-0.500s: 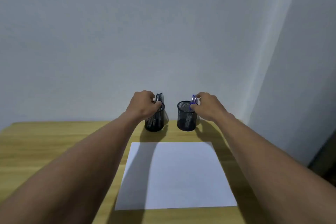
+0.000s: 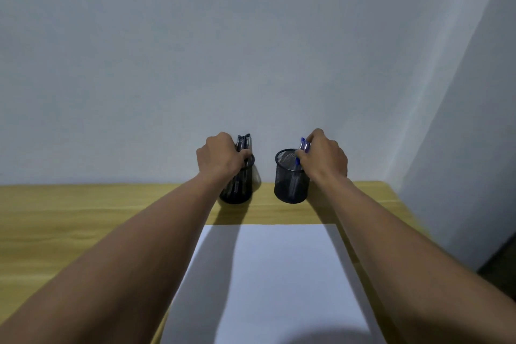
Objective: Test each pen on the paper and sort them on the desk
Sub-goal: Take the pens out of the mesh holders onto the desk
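Note:
Two black mesh pen cups stand at the back of the wooden desk (image 2: pixel 83 212), against the wall. My left hand (image 2: pixel 219 158) is closed around a bunch of black pens (image 2: pixel 244 142) that stick out of the left cup (image 2: pixel 237 194). My right hand (image 2: pixel 324 158) pinches blue pens (image 2: pixel 303 145) at the rim of the right cup (image 2: pixel 290 184). A blank white sheet of paper (image 2: pixel 279 282) lies on the desk in front of the cups, between my forearms.
A pale wall rises right behind the cups. The desk's right edge (image 2: pixel 399 204) runs close to the right cup, with a dark floor area beyond it at the lower right. Bare wood stretches to the left of the paper.
The camera has tilted down a little, so more of the desk and paper shows. Both hands remain at the cups, gripping the pens.

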The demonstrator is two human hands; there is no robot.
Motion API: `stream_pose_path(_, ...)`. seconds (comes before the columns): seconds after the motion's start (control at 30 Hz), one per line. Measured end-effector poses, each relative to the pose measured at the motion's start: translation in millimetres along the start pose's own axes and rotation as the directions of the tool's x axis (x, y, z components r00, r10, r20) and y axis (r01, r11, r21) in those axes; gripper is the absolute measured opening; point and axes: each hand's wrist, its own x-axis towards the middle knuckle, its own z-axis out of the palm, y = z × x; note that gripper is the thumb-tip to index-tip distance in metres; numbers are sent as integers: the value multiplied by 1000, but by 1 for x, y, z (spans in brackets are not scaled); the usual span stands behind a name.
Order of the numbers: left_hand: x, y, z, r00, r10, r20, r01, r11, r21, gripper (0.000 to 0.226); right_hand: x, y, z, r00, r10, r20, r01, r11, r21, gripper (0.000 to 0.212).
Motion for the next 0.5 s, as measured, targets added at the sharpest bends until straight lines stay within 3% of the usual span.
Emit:
stream_pose_path(0.13,3,3,3,998,-50,23,51,997,-61,37,4,-1,9,999,33,-26,-31,998,61,29)
stream_pose_path(0.33,5,0,4,995,-70,76,79,990,-118,30,8,-2,14,987,164,6,-157,934,322,41)
stream_pose_path(0.5,5,0,6,994,-48,96,62,988,-143,26,10,-5,11,980,197,7,-183,899,399,26)
